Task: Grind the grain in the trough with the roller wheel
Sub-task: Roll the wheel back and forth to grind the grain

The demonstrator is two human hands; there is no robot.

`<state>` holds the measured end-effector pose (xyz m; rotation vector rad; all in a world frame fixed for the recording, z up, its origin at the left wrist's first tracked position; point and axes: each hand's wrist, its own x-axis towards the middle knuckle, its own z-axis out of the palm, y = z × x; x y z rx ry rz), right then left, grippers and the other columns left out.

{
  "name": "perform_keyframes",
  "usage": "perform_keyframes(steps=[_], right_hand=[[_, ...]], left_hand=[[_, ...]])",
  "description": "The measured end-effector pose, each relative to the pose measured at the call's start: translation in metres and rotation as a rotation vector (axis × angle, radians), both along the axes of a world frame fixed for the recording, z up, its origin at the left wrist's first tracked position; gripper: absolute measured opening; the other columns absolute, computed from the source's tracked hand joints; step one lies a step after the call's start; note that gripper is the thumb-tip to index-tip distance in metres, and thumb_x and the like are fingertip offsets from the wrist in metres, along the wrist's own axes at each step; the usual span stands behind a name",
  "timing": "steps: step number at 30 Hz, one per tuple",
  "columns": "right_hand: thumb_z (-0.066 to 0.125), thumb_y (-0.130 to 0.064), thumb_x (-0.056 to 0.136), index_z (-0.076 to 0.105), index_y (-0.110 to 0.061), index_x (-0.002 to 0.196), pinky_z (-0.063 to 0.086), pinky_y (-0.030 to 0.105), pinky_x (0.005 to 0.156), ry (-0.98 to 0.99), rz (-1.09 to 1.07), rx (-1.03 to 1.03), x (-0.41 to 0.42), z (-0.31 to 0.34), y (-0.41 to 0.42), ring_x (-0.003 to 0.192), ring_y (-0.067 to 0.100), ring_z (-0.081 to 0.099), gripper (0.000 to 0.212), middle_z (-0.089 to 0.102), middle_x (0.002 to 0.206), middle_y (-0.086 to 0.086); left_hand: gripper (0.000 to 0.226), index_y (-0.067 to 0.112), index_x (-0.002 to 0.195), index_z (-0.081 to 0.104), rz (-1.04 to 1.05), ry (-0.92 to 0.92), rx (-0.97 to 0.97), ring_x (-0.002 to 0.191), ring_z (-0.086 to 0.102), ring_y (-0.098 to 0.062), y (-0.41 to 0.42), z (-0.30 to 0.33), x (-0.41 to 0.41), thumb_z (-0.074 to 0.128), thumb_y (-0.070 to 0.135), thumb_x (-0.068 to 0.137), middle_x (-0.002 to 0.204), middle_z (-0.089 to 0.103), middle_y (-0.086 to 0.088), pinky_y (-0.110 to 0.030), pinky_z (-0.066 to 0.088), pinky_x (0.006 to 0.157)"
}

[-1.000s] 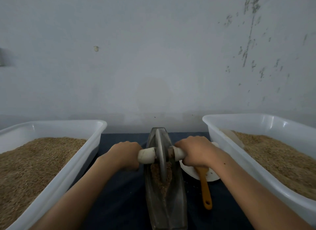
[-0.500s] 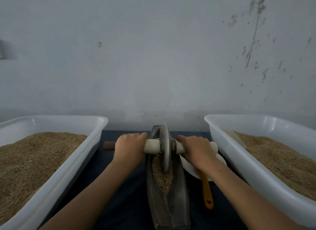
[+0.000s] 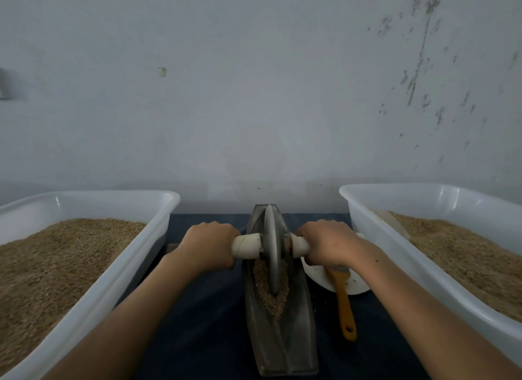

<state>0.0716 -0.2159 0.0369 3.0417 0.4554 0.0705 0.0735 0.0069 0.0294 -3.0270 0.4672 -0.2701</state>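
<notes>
I had my left hand [image 3: 207,245] and right hand [image 3: 329,245] wrapped, fingers clamped, on the white handle either side of the roller wheel [image 3: 272,249], so its edge bore evenly on the grain [image 3: 271,295] heaped in the narrow trough [image 3: 279,337] between the bins.

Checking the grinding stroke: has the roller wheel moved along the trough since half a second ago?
Yes. The roller wheel has rolled back toward the person along the fixed trough, away from its far tip, with both hands on the handle.
</notes>
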Motion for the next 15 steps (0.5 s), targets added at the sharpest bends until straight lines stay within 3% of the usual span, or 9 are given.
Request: perform_keyframes(steps=[4,6,9,11,15], right_hand=[[0.052,-0.022,0.088,0.052,-0.025,0.101,0.038,0.033,0.066,-0.304,0.023,0.068,0.003,-0.015,0.002,0.089,0.025,0.061,0.014,0.064,0.095,0.001],[0.05,-0.022,0.089,0.048,-0.025,0.104,0.038,0.034,0.067,-0.416,0.024,0.089,0.004,-0.022,0.003,0.089,0.026,0.061,0.015,0.064,0.094,0.0],[0.051,-0.024,0.089,0.048,-0.026,0.097,0.04,0.034,0.068,-0.379,0.017,0.103,0.004,-0.021,0.001,0.089,0.025,0.061,0.008,0.065,0.094,0.0],[0.055,-0.026,0.087,0.05,-0.029,0.09,0.038,0.031,0.067,-0.262,0.024,0.074,0.001,-0.014,-0.001,0.089,0.023,0.061,0.007,0.065,0.094,-0.001],[0.064,-0.022,0.08,0.061,-0.021,0.105,0.038,0.027,0.057,0.001,0.021,-0.082,-0.007,0.007,0.002,0.075,0.017,0.059,0.025,0.063,0.085,-0.001]], left_hand=[[0.017,0.025,0.098,0.05,-0.007,-0.311,-0.082,0.087,0.059,-0.016,0.0,-0.017,0.007,0.057,0.031,0.084,0.095,0.062,0.005,-0.026,0.034,0.065],[0.017,0.023,0.098,0.048,-0.016,-0.358,-0.106,0.085,0.058,-0.015,0.0,-0.02,0.009,0.057,0.031,0.085,0.094,0.061,0.006,-0.025,0.034,0.064],[0.017,0.025,0.097,0.049,-0.042,-0.355,-0.079,0.084,0.059,-0.015,0.001,-0.018,0.008,0.056,0.033,0.084,0.093,0.063,0.006,-0.026,0.034,0.063],[0.02,0.027,0.1,0.053,-0.048,-0.264,-0.003,0.087,0.061,-0.017,0.001,-0.011,0.006,0.057,0.034,0.081,0.095,0.064,0.005,-0.027,0.035,0.064],[0.039,0.024,0.113,0.058,-0.009,0.21,-0.016,0.09,0.058,-0.015,0.006,0.005,0.0,0.069,0.032,0.076,0.103,0.064,0.002,-0.026,0.04,0.072]])
